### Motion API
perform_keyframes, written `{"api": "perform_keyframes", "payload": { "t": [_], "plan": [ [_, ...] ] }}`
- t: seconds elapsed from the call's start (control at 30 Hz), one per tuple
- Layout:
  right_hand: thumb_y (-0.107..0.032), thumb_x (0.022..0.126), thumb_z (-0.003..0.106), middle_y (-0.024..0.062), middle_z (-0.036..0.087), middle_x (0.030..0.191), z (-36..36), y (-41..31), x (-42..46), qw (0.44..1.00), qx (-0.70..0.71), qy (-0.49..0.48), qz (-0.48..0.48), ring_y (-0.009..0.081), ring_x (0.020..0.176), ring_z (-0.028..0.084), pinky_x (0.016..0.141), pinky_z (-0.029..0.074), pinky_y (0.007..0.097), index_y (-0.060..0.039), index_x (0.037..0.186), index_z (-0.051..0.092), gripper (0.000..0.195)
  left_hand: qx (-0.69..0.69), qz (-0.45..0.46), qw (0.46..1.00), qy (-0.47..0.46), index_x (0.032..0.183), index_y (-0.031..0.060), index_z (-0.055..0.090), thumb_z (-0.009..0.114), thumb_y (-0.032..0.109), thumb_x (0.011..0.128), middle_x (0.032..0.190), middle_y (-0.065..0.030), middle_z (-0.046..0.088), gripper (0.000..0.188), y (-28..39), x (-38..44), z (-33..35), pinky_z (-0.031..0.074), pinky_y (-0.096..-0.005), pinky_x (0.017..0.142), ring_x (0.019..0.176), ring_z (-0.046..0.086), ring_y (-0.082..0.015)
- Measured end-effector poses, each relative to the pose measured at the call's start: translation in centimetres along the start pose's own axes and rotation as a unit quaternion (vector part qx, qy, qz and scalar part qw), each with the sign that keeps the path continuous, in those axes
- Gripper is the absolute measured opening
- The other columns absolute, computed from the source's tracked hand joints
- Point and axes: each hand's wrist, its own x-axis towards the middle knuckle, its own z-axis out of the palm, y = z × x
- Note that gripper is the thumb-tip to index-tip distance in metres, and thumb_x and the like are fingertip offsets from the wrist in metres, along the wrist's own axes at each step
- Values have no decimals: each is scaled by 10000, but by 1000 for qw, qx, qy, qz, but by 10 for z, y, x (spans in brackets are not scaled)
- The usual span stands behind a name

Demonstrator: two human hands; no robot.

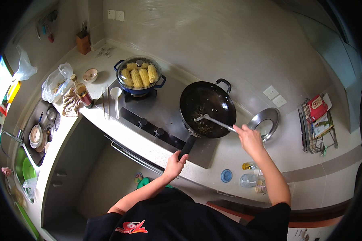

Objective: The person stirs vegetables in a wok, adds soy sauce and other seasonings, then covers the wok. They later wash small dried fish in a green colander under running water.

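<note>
My left hand (174, 165) grips the black handle of a dark wok (220, 105), which stands on the right burner of the gas hob (166, 111). In my right hand (248, 138) is the long metal handle of a cooking turner (218, 122). Its head rests inside the wok, among small dark chopped bits of food (205, 129) near the wok's lower left side. The rest of the wok's inner wall looks oily and shiny. On the left burner sits a blue pot (138, 91) under a glass lid, with several corn cobs (136, 77) showing through.
A metal-rimmed lid (273, 122) leans against the wall right of the wok. Jars (248, 180) and a blue lid (226, 175) lie near my right forearm. Left of the hob are a white spoon (116, 101), chopsticks (103, 102), a sauce bottle (84, 95) and a sink (36, 156) with dishes.
</note>
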Motion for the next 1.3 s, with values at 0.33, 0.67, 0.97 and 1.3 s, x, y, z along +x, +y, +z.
{"api": "perform_keyframes", "payload": {
  "t": [0.33,0.67,0.97,1.3],
  "plan": [
    [43,737,517,158,610,832,27,-1,-14,996,-30,-18,86,335,676,623,615,489,425,-100,1166,611,461,-62,-11,998,-28,853,32,477,572,231,925,628,26,450,232,23,-8,0,326,-211,436,498,402,-44],
    [-66,797,514,110,612,781,53,-5,-1,986,-137,7,91,258,602,639,516,489,361,-97,1155,598,369,-76,-10,997,-24,831,54,470,571,228,923,623,31,446,222,21,-7,2,315,-208,430,492,397,-42],
    [-123,895,450,127,634,860,58,2,-3,988,-90,-30,122,292,670,656,575,514,393,-99,1145,593,289,-69,-9,997,-14,840,46,474,578,233,920,622,27,449,229,20,-8,-3,317,-213,417,486,396,-39],
    [-42,786,572,139,627,906,70,14,8,978,26,17,208,330,785,639,701,510,439,-156,1182,583,412,-38,-1,999,-18,928,-24,539,594,295,902,605,-15,520,325,10,-2,-5,388,-258,455,498,468,-75]
  ]
}}
